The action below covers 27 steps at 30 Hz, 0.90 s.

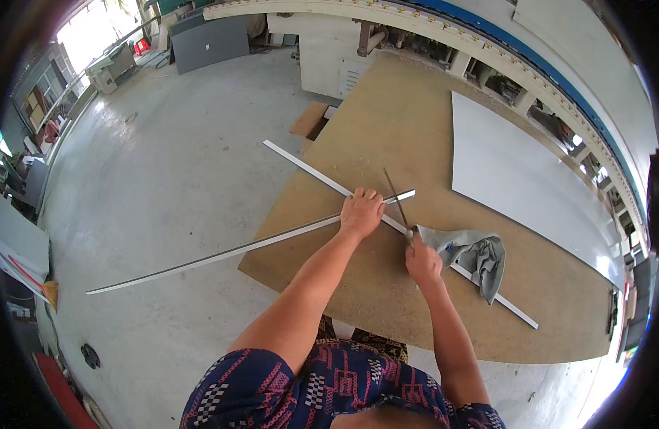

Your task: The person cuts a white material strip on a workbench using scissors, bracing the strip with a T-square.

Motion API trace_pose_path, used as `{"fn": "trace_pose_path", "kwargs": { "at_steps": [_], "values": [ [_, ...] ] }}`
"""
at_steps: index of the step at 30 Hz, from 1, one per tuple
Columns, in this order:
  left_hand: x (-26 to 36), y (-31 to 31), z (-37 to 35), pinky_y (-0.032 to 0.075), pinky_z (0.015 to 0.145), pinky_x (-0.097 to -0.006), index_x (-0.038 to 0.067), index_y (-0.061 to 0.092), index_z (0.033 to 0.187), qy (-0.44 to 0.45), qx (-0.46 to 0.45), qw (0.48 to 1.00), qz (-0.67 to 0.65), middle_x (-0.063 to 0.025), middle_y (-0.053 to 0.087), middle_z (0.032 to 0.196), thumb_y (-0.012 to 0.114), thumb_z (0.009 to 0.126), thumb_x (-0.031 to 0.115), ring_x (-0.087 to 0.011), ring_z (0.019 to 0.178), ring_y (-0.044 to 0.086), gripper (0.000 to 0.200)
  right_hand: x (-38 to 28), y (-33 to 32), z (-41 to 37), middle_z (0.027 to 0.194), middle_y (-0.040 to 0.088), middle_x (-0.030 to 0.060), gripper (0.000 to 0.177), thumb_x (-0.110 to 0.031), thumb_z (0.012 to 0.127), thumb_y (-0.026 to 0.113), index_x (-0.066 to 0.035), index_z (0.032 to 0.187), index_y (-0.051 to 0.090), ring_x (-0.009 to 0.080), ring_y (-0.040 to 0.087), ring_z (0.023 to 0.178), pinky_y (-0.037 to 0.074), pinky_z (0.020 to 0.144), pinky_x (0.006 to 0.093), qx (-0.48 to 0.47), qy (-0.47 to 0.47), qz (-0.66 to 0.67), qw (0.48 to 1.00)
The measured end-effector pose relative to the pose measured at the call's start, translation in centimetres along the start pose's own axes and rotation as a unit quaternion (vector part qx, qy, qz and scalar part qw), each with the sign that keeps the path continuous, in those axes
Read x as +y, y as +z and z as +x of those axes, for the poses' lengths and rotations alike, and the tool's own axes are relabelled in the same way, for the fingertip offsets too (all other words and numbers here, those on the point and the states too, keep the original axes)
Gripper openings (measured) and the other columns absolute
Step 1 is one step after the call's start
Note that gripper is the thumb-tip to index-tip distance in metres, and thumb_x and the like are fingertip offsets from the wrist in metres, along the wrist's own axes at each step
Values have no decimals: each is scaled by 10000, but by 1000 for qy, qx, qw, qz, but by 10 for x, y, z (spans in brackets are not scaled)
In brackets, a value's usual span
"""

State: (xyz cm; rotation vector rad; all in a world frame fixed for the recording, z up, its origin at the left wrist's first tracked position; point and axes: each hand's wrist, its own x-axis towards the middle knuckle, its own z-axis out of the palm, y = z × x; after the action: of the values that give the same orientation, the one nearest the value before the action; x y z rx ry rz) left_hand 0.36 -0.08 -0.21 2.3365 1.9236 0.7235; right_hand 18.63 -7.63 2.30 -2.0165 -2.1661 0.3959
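My left hand (364,212) is closed around a long, narrow white strip with a dark groove (222,250), close to its right end. This strip reaches out past the board's left edge, over the floor. It lies across a second white strip (304,166) that runs diagonally over the board. In my right hand (423,262) is the handle of a thin-bladed hand tool (392,187), a file or a narrow saw. Its long dark blade crosses the upper strip just right of my left hand. A crumpled grey cloth (487,254) covers part of the lower strip beside my right hand.
Both strips rest on a large brown board (394,107). A white panel (515,171) lies on its right side. Behind stands a long machine (322,53) with a pale frame. An open cardboard box (311,119) sits by the board's left edge, and grey panels (210,44) lean farther back.
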Motion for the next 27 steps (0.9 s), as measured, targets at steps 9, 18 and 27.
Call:
{"fn": "trace_pose_path", "kwargs": {
  "at_steps": [9,18,27],
  "values": [
    [-1,3,0,452,764,-403,119,579,884,10,14,1000,-1,-31,551,937,523,860,306,-250,936,512,197,2,-2,15,827,637,234,421,-249,848,493,-54,1220,457,395,624,799,477,705,493,2,-9,-3,1000],
    [-1,-2,-1,449,771,-395,122,577,882,5,-2,1000,7,-27,550,942,517,862,309,-244,953,508,197,7,0,-10,828,638,235,409,-241,848,501,-59,1213,463,401,623,794,482,701,493,-3,4,-1,1000],
    [0,-1,-1,448,776,-396,119,582,888,6,-3,1000,9,-28,556,957,529,861,305,-241,951,512,195,-4,7,30,820,641,229,416,-254,848,509,-54,1210,463,394,625,790,484,697,487,16,-17,2,1000]
  ]
}}
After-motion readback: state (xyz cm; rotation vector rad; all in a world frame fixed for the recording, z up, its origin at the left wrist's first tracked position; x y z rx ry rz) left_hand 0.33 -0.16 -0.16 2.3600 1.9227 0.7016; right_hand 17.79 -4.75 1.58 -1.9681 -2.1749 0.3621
